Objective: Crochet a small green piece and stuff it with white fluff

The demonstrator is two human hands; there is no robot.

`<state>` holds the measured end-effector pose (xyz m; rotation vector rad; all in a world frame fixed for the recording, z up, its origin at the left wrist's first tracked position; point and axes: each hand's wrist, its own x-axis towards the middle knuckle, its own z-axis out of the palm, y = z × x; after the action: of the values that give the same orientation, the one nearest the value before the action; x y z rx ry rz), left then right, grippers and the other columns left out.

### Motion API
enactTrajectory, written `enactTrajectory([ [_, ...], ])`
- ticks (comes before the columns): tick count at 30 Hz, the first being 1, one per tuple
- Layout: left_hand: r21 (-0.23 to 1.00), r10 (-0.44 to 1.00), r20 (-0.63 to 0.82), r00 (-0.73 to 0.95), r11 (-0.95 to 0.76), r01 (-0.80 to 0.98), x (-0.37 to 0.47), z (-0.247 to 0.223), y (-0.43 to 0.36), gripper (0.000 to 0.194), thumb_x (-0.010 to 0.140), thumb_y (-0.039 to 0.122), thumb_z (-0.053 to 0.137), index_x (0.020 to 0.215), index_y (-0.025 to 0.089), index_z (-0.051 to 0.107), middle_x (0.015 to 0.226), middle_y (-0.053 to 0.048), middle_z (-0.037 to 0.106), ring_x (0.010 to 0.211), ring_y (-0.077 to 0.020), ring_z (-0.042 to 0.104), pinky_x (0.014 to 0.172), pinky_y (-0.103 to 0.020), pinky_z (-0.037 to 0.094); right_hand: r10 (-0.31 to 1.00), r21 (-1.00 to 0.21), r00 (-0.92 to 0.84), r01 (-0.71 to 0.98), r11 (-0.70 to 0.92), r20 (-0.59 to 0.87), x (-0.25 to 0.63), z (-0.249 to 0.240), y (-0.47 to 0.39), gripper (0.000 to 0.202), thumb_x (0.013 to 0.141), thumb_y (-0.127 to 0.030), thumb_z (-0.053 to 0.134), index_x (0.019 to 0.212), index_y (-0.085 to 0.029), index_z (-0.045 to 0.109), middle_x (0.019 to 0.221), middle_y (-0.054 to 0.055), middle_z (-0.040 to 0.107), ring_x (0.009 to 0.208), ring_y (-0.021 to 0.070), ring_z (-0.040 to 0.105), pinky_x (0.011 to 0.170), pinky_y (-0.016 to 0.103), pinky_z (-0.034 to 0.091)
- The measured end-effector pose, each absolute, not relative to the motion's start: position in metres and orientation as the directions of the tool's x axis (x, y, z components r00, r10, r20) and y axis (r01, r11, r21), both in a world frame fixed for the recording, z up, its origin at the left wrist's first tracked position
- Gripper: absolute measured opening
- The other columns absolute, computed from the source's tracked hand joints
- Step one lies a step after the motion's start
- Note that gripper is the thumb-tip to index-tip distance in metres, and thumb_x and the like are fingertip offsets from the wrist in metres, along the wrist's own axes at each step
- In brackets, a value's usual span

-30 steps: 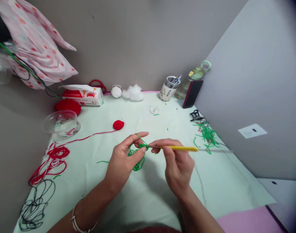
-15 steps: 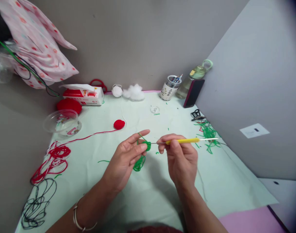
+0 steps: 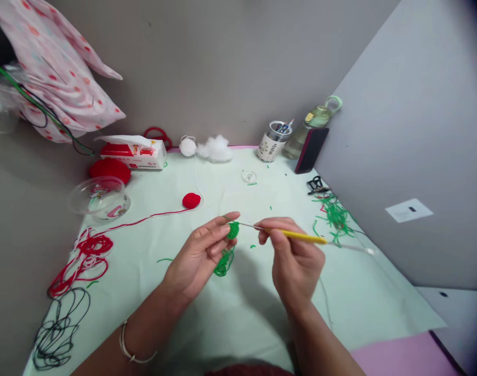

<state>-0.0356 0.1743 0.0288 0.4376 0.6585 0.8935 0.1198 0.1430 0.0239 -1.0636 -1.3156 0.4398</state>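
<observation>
Left hand (image 3: 195, 253): thumb and fingers pinch a small green crocheted piece (image 3: 233, 231) at their tips, index finger extended, a strand near it. Right hand (image 3: 297, 261): thumb and fingers pinch a yellow-handled crochet hook (image 3: 303, 237), thin shaft reaching left to the piece's upper edge.

Just below the left fingertips, loose green yarn (image 3: 223, 265) in loops. Beyond the left hand, a red yarn ball (image 3: 191, 200); farther, white stuffing (image 3: 215, 150). Out to the right hand's right, green yarn clippings (image 3: 336, 214).

Progress, my judgement: a compact patch of stitches is made and looks partway; the loops below seem yarn not yet worked. How much remains, cannot say.

Hard to make out: the piece's back and left side, behind the thumb and fingers; the hook tip, lost against the stitches; the hook's far end, blurred. Stitches too small to count. Both forearms cut off at the lower edge.
</observation>
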Motion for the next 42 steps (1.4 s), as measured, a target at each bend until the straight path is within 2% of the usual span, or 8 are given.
enactTrajectory([
  [4,0.738,0.871,-0.296,0.393,0.47,-0.484,-0.035,0.027,0.171,0.036,0.083,0.025,0.082,0.119,0.025,0.08,0.082,0.001,0.062,0.07,-0.0092,0.05,0.072,-0.02,0.046,0.907,-0.926,0.19,0.057,0.373,0.377,0.12,0.026,0.146,0.018,0.101,-0.024,0.062,0.098,-0.025,0.08,0.087,0.002,0.073,0.07,0.0134,0.063,0.065,0.028,0.053],
  [13,0.82,0.898,-0.277,0.342,0.406,-0.403,-0.035,0.028,0.169,0.033,0.082,0.027,0.08,0.116,0.029,0.081,0.088,0.0,0.061,0.076,-0.0118,0.052,0.066,-0.024,0.042,0.947,-0.94,0.227,-0.202,0.274,0.227,0.122,0.023,0.147,0.021,0.103,-0.033,0.06,0.094,-0.022,0.076,0.086,0.003,0.076,0.07,0.0124,0.067,0.065,0.026,0.056],
  [18,0.883,0.938,-0.229,0.26,0.313,-0.35,-0.035,0.028,0.167,0.032,0.083,0.025,0.079,0.115,0.03,0.081,0.087,0.0,0.059,0.079,-0.0129,0.054,0.069,-0.025,0.045,0.877,-0.905,0.23,0.153,0.396,0.422,0.118,0.027,0.14,0.023,0.106,-0.021,0.052,0.1,-0.021,0.074,0.091,0.003,0.076,0.072,0.0125,0.07,0.067,0.027,0.058],
  [24,0.944,0.978,-0.162,0.134,0.193,-0.267,-0.031,0.027,0.161,0.033,0.082,0.022,0.08,0.114,0.03,0.08,0.085,0.001,0.06,0.076,-0.0121,0.052,0.068,-0.023,0.045,0.681,-0.592,0.024,0.518,0.617,0.731,0.114,0.018,0.135,0.03,0.101,-0.007,0.051,0.12,-0.022,0.069,0.097,0.006,0.077,0.083,0.0177,0.072,0.073,0.032,0.059],
  [28,0.831,0.925,-0.279,0.257,0.367,-0.418,-0.029,0.028,0.161,0.046,0.081,0.028,0.084,0.126,0.028,0.075,0.084,0.002,0.062,0.072,-0.0102,0.052,0.066,-0.021,0.044,0.599,-0.393,-0.086,0.678,0.621,0.796,0.114,0.013,0.137,0.034,0.095,-0.005,0.061,0.123,-0.022,0.072,0.106,0.011,0.076,0.095,0.021,0.072,0.077,0.033,0.06],
  [32,0.631,0.818,-0.369,0.441,0.569,-0.527,-0.034,0.031,0.168,0.046,0.081,0.026,0.084,0.126,0.02,0.075,0.071,0.004,0.054,0.071,-0.0094,0.053,0.077,-0.021,0.047,0.723,-0.684,0.12,0.458,0.568,0.68,0.118,0.018,0.139,0.029,0.099,-0.009,0.058,0.114,-0.026,0.075,0.097,0.006,0.076,0.086,0.0183,0.071,0.073,0.032,0.058],
  [36,0.679,0.851,-0.317,0.418,0.512,-0.526,-0.036,0.034,0.171,0.042,0.083,0.024,0.082,0.124,0.023,0.076,0.074,0.004,0.053,0.065,-0.0079,0.045,0.069,-0.021,0.044,0.882,-0.908,0.226,0.026,0.419,0.414,0.121,0.024,0.144,0.022,0.104,-0.021,0.056,0.101,-0.026,0.077,0.09,0.002,0.074,0.07,0.0145,0.065,0.065,0.03,0.055],
  [42,0.799,0.901,-0.271,0.339,0.407,-0.442,-0.031,0.029,0.164,0.042,0.085,0.027,0.082,0.126,0.028,0.076,0.091,0.0,0.064,0.08,-0.0122,0.053,0.072,-0.023,0.043,0.882,-0.894,0.179,0.199,0.402,0.437,0.114,0.024,0.143,0.021,0.102,-0.02,0.06,0.104,-0.027,0.079,0.092,0.003,0.077,0.074,0.0157,0.068,0.066,0.03,0.056],
])
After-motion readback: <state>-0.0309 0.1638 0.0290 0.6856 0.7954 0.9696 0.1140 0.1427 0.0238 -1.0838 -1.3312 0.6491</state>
